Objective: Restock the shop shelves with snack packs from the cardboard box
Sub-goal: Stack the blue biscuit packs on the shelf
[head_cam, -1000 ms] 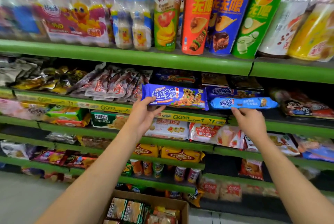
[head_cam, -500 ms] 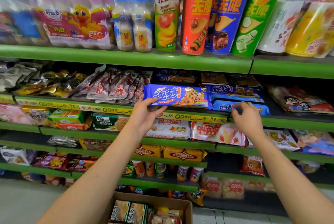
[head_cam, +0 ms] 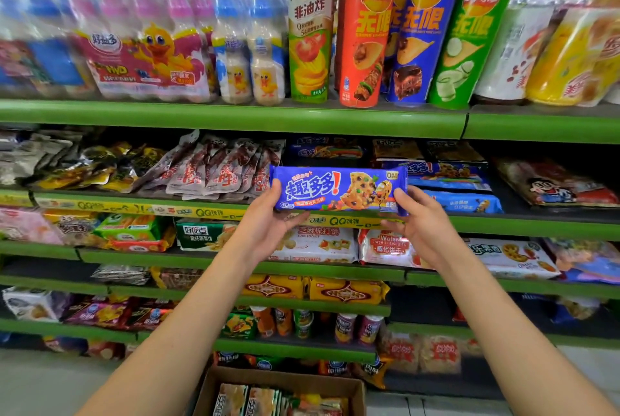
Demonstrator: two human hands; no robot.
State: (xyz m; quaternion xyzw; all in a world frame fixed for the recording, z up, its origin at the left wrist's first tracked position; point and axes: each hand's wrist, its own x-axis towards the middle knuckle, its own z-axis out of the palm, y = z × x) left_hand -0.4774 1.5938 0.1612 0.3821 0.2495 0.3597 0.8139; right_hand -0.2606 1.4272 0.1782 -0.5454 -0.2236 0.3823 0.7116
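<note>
A blue cookie pack (head_cam: pixel 339 188) with a chocolate-chip cookie picture is held level in front of the second green shelf (head_cam: pixel 536 226). My left hand (head_cam: pixel 268 224) grips its left end and my right hand (head_cam: pixel 419 221) grips its right end. Just right of it, two similar blue cookie packs (head_cam: pixel 459 194) lie stacked on that shelf. The open cardboard box (head_cam: pixel 285 382) sits on the floor at the bottom, with several snack packs (head_cam: pixel 261 402) inside.
Tall chip tubes (head_cam: pixel 416 26) and bottled drink multipacks (head_cam: pixel 144 56) fill the top shelf. Reddish snack pouches (head_cam: pixel 214 170) lie left of the held pack. Biscuit packs (head_cam: pixel 318 244) and small cans (head_cam: pixel 302 321) fill the lower shelves. Grey floor (head_cam: pixel 50 382) lies at bottom left.
My right hand left the blue packs on the shelf and moved left onto the right end of the held cookie pack. The pack now sits slightly lower, between both hands.
</note>
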